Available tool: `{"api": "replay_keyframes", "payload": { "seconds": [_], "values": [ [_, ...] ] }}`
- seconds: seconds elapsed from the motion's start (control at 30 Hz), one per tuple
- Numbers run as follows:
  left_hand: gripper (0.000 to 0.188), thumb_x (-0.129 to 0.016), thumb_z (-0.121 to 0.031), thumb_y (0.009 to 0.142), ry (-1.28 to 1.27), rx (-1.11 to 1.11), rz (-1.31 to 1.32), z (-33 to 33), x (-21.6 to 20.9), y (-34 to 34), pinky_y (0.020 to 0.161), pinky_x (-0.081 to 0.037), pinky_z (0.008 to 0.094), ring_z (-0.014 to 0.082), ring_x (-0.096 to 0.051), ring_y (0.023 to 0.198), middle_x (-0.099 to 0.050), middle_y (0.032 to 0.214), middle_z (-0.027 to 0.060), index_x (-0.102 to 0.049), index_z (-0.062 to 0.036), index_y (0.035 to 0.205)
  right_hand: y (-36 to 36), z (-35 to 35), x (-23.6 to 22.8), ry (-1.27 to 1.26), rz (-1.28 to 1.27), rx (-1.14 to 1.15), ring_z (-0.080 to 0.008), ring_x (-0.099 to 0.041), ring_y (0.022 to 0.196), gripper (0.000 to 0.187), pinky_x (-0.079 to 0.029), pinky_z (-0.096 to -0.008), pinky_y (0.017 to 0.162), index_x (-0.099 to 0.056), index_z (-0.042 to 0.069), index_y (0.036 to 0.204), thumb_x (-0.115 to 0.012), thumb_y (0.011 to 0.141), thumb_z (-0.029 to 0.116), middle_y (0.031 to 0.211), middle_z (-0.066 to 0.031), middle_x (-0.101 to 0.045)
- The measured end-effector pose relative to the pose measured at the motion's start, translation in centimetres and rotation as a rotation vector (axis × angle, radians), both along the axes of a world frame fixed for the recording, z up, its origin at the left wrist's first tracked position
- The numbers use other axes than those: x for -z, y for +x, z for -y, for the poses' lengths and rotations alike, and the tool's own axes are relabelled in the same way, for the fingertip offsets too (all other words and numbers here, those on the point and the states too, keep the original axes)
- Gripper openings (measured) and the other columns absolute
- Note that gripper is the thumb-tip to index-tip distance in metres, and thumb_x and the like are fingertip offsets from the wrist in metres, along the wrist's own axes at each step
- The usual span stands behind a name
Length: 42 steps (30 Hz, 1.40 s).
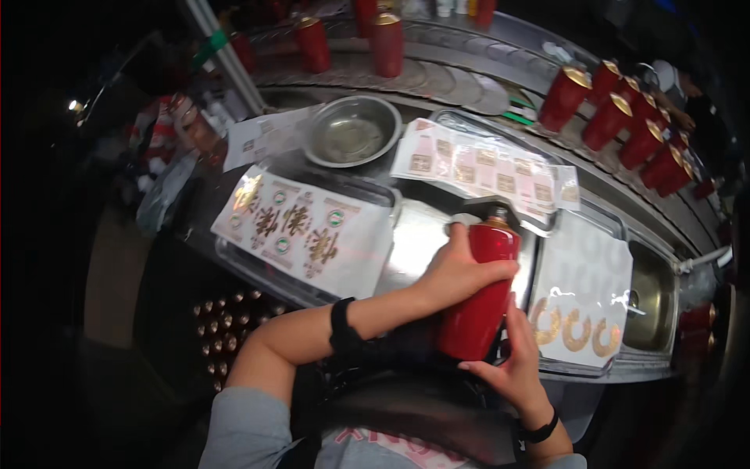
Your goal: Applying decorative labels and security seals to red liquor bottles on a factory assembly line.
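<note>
both hands are clamped on one red bottle (pixel 480 293), which leans tilted over the near edge of the steel worktable (pixel 410 238), its neck pointing away from the person. the left hand (pixel 461 270) wraps over the upper body of the bottle with its fingers curled across the front, while the right hand (pixel 512 367) cups the base from below, so the two hands sit close together but on opposite ends. just right of the bottle lies a white sheet with gold ring shapes (pixel 582 293); to its left is a sheet of printed labels (pixel 301 227), and beyond it another strip of small labels (pixel 484 168). a steel bowl (pixel 353 129) stands behind these. more red bottles with gold caps (pixel 625 117) ride a curved conveyor (pixel 461 74) at the back
</note>
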<state>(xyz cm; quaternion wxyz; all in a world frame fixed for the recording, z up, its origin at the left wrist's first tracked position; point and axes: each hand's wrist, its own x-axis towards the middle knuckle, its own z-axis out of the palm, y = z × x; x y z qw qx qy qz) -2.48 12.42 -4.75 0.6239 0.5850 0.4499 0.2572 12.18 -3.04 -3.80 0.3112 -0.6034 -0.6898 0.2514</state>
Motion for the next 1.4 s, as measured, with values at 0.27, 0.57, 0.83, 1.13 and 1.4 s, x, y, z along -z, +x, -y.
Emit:
{"api": "replay_keyframes", "payload": {
  "seconds": [0.27,0.57,0.83,1.13,1.4],
  "values": [
    [0.053,-0.071,-0.020,0.092,-0.019,0.113,0.045,-3.0,0.1,-8.2,0.075,-0.056,0.0304,0.0163,-0.064,0.099,-0.065,0.112,0.0113,-0.048,-0.0080,0.139,-0.5,-0.5,0.3,-0.050,-0.061,0.016,-0.0362,-0.056,0.123,0.128,-0.045,-0.0397,0.101,-0.027,-0.009,0.151,-0.093,0.056,0.046,0.132,-0.0243,-0.054],
    [0.054,-0.069,-0.018,0.076,0.850,0.348,-0.829,-13.0,4.1,-23.0,0.103,-0.037,0.0438,0.0345,-0.053,0.117,-0.061,0.115,0.0152,-0.057,-0.0065,0.128,-1.0,-0.9,-0.5,-0.183,-0.113,0.058,-0.0346,-0.054,0.127,0.129,-0.045,-0.0384,0.102,-0.020,-0.007,0.154,-0.092,0.059,0.045,0.140,-0.0237,-0.051],
    [0.039,-0.077,-0.008,0.068,0.548,0.373,-0.714,-16.3,3.8,-21.4,0.089,-0.044,0.0379,0.0266,-0.063,0.090,-0.062,0.090,0.0067,-0.065,-0.0068,0.105,-0.5,-0.4,0.3,-0.117,-0.073,0.021,-0.0338,-0.052,0.129,0.129,-0.044,-0.0384,0.104,-0.020,-0.006,0.154,-0.092,0.060,0.044,0.140,-0.0241,-0.050],
    [0.017,-0.075,-0.007,0.075,1.229,0.212,-0.656,-13.2,2.8,-19.6,0.073,-0.048,0.0382,0.0288,-0.062,0.072,-0.064,0.074,0.0103,-0.070,-0.0047,0.091,0.5,-0.3,0.5,-0.065,-0.048,0.001,-0.0301,-0.055,0.123,0.127,-0.049,-0.0345,0.092,-0.022,-0.002,0.155,-0.092,0.060,0.045,0.139,-0.0219,-0.053],
    [0.029,-0.071,0.002,0.077,1.191,0.268,-0.538,-4.5,-8.7,-15.4,0.073,-0.049,0.0328,0.0208,-0.063,0.070,-0.066,0.074,0.0069,-0.073,-0.0042,0.105,-0.6,-1.0,-3.9,0.091,-0.436,0.099,-0.0135,-0.062,0.068,0.007,-0.046,-0.0243,0.061,-0.072,0.000,0.091,-0.068,0.087,0.003,0.086,-0.0087,-0.070]
  ]
}}
